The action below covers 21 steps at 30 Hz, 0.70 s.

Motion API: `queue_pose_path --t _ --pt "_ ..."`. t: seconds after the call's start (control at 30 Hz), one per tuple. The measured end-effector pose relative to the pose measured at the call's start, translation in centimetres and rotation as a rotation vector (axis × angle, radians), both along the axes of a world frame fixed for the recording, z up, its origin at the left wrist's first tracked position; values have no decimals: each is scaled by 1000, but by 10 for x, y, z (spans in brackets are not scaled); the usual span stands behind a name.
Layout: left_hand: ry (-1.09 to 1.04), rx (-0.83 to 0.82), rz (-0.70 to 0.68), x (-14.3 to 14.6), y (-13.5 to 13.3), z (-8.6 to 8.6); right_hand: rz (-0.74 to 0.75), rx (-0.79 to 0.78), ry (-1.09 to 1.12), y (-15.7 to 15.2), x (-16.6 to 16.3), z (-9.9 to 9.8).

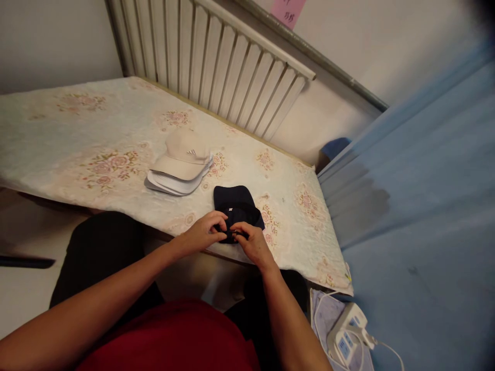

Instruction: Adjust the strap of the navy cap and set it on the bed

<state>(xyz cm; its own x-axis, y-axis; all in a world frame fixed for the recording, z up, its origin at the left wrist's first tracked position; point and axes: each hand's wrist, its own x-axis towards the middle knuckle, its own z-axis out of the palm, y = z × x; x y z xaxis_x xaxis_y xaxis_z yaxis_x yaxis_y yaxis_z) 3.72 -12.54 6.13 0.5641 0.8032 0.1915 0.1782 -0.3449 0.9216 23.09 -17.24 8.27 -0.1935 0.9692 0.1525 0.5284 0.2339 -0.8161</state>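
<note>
Dark cap (235, 197) at cloth edge (309, 273)

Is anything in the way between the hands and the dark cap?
Nothing I can see. The left hand and right hand both touch the near part of the dark cap; the stacked pale caps sit off to the left.

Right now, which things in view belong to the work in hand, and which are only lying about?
In the work:
- dark cap, held by left hand and right hand
- stacked caps, probably

Apparently unrelated:
- power strip
- pink paper
</note>
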Motion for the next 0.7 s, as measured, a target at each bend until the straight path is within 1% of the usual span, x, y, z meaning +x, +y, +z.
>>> queue_pose_path --t 0.17,0.33,0.4,0.5,0.53,0.6,0.7 --pt "22 26 50 8 2 -2 -8 66 -52 -4 -2 -2" --pt "29 13 46 10 0 -6 -17 88 -106 -8 -4 -7" --pt "28 48 105 7 -2 -4 -32 87 -107 -8 -4 -9" --pt "37 151 223 1 -7 2 -41 91 -91 -8 -3 -11" --pt "44 174 227 0 -9 4 -43 99 -96 -8 -4 -12" --pt "73 177 177 0 -14 6 -46 118 -119 -8 -4 -13" --pt "122 75 97 3 -19 5 -52 154 -162 -9 -5 -12"
